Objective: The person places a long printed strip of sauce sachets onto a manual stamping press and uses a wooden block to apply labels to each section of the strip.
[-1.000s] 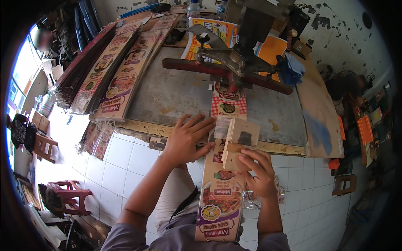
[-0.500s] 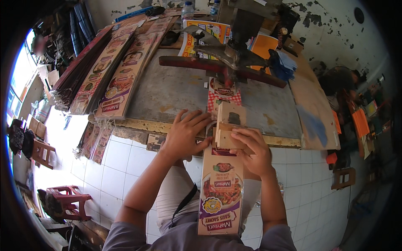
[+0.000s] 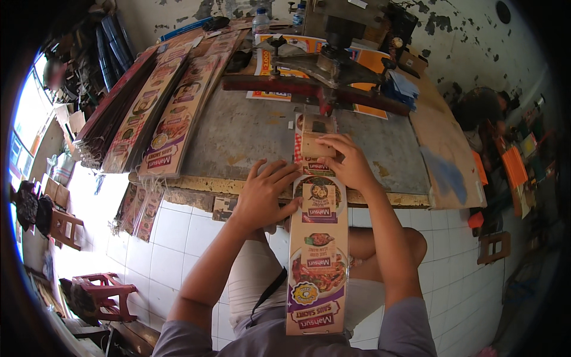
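Note:
A long printed cardboard strip (image 3: 320, 241) runs from the metal worktop (image 3: 250, 131) over its front edge and down toward my lap. It shows food pictures on tan, with a purple band near its lower end. My right hand (image 3: 347, 160) grips a pale wooden block (image 3: 317, 143) by its near end. The block lies over the strip's upper part on the worktop, just short of the press arm, and hides some of the print. Fingers spread, my left hand (image 3: 266, 193) rests at the worktop's front edge, its fingertips and thumb beside the strip's left side.
A heavy metal press with a dark red crossbar (image 3: 270, 87) spans the worktop's far part. Bundled printed strips (image 3: 178, 119) are stacked at the left. Behind stand plastic bottles (image 3: 260, 22). Brown board (image 3: 455, 166) lies at the right; another person (image 3: 479, 113) sits beyond. A red stool (image 3: 107, 291) stands lower left.
My right hand has pushed the wooden block away from me, from the worktop's front edge toward the press, uncovering more of the strip. My left hand stays about where it was.

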{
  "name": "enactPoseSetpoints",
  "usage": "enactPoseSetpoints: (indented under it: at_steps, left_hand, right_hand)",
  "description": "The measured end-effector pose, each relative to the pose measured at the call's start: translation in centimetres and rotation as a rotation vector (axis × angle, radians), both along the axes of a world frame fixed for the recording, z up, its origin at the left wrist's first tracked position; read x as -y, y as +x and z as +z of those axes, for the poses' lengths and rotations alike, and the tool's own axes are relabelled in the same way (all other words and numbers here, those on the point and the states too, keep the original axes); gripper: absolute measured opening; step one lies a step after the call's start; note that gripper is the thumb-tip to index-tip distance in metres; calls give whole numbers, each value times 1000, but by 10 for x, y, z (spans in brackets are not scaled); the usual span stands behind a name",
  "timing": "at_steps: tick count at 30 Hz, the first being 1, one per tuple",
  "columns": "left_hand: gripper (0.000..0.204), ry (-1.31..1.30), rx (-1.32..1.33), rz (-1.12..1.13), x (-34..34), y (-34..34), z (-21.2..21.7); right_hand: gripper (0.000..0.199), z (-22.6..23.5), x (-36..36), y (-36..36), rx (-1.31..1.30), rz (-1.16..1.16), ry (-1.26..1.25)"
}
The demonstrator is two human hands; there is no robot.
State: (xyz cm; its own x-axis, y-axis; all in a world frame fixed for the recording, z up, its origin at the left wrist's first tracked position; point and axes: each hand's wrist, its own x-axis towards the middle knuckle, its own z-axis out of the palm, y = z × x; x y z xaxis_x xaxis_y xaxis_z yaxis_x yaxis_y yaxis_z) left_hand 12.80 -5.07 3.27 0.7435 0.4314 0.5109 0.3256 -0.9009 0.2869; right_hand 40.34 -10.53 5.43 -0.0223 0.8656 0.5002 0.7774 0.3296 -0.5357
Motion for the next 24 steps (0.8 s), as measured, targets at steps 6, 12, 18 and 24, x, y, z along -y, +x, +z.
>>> enactPoseSetpoints:
  at_steps: [6,12,18,24]
  left_hand:
    - [59,-5,3,10,1,0,-1]
    - [60,0,-4,13,-1,-1,-3]
    - [61,-14,-23,12,0,-1,1]
    - [59,-30,-22,16,1,-1,3]
  right_hand:
    - [45,-4,-13,5,-10,-4,0]
    - [45,-6,-14,3,-42,15,38]
    - [45,-8,-12,1,-91,15,32]
    - [41,-6,-8,-5,-33,-39,118]
